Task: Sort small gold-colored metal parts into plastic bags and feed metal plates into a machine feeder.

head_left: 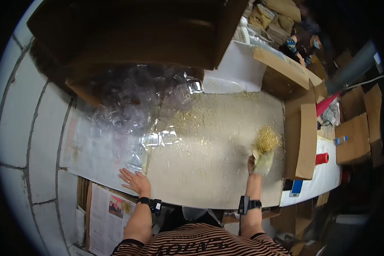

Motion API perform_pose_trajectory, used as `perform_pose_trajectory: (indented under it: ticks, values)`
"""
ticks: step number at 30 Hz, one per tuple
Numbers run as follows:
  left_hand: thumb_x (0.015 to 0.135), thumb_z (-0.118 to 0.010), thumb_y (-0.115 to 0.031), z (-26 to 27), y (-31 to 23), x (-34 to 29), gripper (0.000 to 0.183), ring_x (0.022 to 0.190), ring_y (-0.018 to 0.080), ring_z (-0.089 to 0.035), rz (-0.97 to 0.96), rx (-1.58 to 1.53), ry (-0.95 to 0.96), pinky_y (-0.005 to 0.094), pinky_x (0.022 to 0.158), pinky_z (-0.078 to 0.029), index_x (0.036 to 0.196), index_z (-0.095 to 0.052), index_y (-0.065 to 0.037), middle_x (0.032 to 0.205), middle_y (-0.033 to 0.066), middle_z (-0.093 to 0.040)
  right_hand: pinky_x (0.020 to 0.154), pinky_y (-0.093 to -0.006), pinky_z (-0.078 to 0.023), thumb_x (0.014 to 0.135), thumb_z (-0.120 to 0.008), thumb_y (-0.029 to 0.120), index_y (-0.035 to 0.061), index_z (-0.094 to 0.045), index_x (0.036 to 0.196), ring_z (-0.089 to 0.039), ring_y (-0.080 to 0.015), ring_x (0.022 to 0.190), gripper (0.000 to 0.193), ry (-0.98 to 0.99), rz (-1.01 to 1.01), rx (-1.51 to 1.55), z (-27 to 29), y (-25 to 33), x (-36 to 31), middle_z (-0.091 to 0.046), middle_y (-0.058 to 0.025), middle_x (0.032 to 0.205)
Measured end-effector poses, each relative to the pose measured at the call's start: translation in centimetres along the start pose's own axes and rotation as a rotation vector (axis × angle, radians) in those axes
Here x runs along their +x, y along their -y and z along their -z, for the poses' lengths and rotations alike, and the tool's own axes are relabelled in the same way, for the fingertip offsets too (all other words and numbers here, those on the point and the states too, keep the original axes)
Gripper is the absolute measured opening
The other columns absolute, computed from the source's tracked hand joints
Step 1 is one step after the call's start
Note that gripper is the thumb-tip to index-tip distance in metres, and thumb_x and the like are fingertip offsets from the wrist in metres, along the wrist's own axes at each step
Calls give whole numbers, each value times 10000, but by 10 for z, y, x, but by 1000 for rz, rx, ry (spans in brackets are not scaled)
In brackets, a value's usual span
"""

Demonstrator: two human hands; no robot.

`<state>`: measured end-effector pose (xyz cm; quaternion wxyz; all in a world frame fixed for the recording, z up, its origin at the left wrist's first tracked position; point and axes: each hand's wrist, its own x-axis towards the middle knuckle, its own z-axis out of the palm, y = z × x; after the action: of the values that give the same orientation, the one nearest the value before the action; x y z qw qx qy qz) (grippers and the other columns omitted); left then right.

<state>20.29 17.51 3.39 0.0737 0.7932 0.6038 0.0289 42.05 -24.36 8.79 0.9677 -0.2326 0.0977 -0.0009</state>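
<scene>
My left hand (135, 181) rests palm down with its fingers apart at the table's near edge, beside a heap of clear plastic packs (130, 102). It holds nothing. On the right, my right hand (251, 165) is closed on a pale, see-through pouch (263, 162), slightly blurred. Gold shredded filler (267, 140) bunches at the pouch's far end; whether it is inside or just against it, I cannot tell. Loose gold strands (196, 117) lie scattered over the tabletop (213, 175).
A big cardboard box (128, 38) on its side stands behind the plastic heap. Another open carton (305, 141) borders the table on the right, with a red cylinder (322, 158) and a blue phone-like object (296, 188) beyond it. At the far right sits a person (303, 42).
</scene>
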Motion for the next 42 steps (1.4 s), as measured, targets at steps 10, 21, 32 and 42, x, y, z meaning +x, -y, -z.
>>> perform_pose_trajectory:
  ticks: [10, 21, 32, 42]
  values:
    - [883, -423, -192, -3, 5, 2, 634, 1404, 299, -34, 41, -2, -4, 570, 1084, -63, 1428, -149, -21, 1521, 106, -82, 381, -203, -427, 903, -497, 263, 75, -552, 1042, -519, -94, 495, 241, -73, -56, 143, 0, -56, 13, -623, -38, 869]
    - [880, -425, -210, -5, 0, 1, 640, 1404, 293, -37, 20, 21, 26, 568, 1083, -60, 1427, -156, -16, 1523, 92, -85, 597, -271, -568, 921, -490, 270, 20, -443, 1237, -626, -188, 799, 405, -129, 132, -215, -34, -45, 11, -581, -126, 1074]
    - [871, -425, -209, 0, -3, -1, 634, 1398, 320, -63, -3, 59, 15, 585, 1072, -107, 1417, -177, 0, 1515, 117, -109, 988, -357, -392, 943, -384, 470, 40, -297, 1395, -424, -244, 1232, 629, 215, 96, -912, -98, -32, -30, -395, -130, 1373]
    - [871, -425, -219, -4, 6, 3, 632, 1399, 313, -54, 32, 17, -9, 590, 1072, -90, 1417, -182, -13, 1512, 110, -121, 847, -284, -474, 942, -449, 256, 3, -388, 1337, -554, -198, 1033, 473, -108, 2, -894, -65, -39, -26, -525, -126, 1215]
